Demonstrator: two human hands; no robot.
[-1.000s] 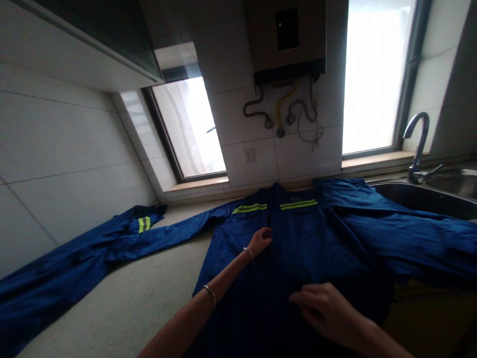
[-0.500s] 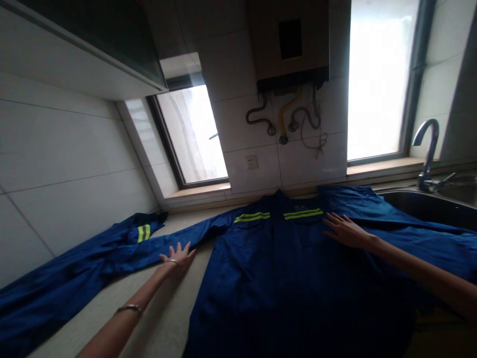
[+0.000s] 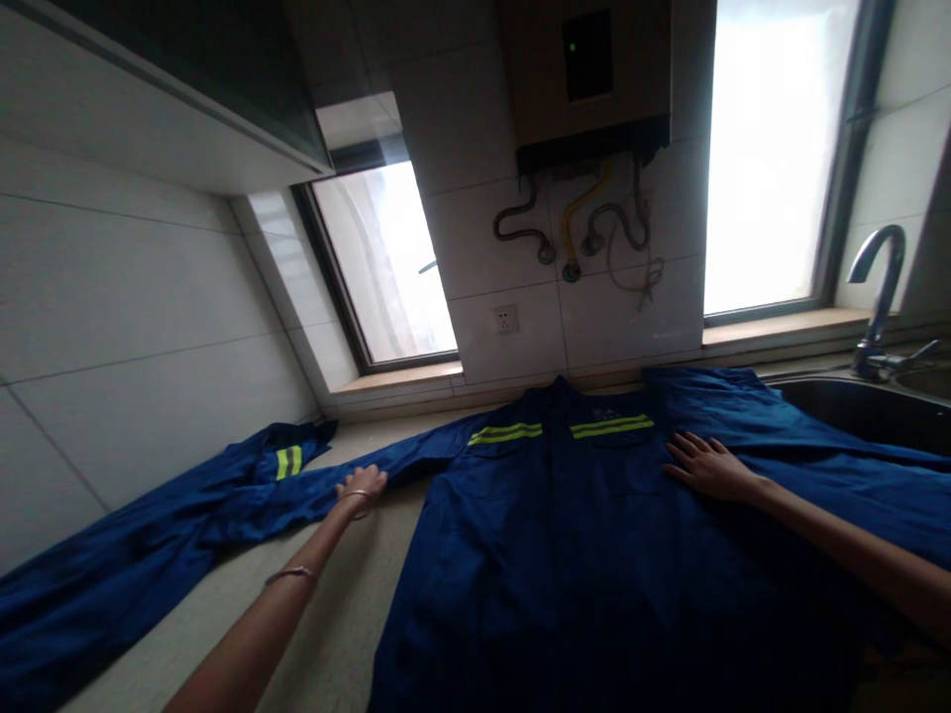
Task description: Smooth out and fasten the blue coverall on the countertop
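Note:
A dark blue work jacket [image 3: 535, 555] with yellow-green reflective stripes lies spread over the counter. Its left-side sleeve [image 3: 427, 448] stretches out towards the wall. My left hand [image 3: 362, 483] is closed on that sleeve, its fingers curled over the cloth. Flat on the jacket's chest, beside the right stripe, rests my right hand [image 3: 709, 467] with fingers spread. More blue cloth [image 3: 149, 540] with a striped band lies at the far left, meeting the sleeve. Further blue cloth [image 3: 832, 465] lies to the right, under and beyond my right forearm.
Pale counter [image 3: 327, 614] shows between sleeve and jacket body. A sink [image 3: 839, 401] with a curved faucet [image 3: 881, 287] is at the right. A water heater [image 3: 586, 79] with pipes hangs on the tiled wall, above a socket [image 3: 506, 319]. A cabinet [image 3: 185, 89] overhangs the left.
My left hand has gone from spread fingers beside and on the sleeve to curled fingers gripping it, slightly further forward. My right hand stays flat on the jacket. The view has shifted slightly.

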